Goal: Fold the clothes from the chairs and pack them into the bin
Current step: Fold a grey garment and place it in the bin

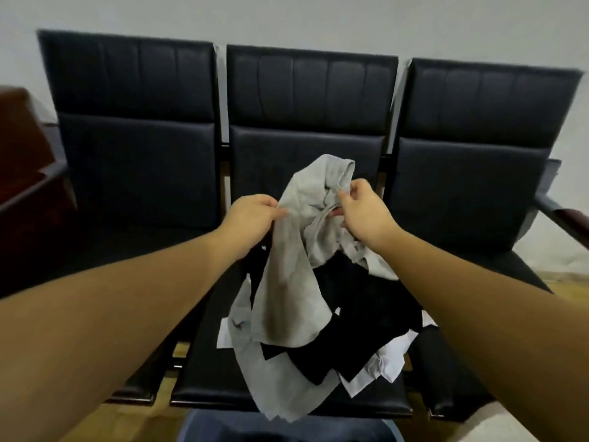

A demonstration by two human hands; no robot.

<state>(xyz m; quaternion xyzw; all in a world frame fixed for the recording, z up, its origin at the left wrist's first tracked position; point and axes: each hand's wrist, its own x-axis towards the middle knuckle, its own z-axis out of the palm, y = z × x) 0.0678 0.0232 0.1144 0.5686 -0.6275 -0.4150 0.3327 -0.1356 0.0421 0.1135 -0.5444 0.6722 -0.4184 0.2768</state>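
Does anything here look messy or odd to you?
Yes: the clothes pile on the middle chair is a jumble, spilling over its front edge. The grey garment both hands hold shows a dark patch, stain or shadow.

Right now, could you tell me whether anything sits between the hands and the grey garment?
Nothing does: the left hand and right hand already grip the grey garment, lifted above the pile on the middle chair. No bin is clearly in view.

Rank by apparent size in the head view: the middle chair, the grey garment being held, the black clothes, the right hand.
1. Middle chair
2. Grey garment
3. Black clothes, partly covered, so its rank against the garment is unsure
4. Right hand, smallest though near the camera
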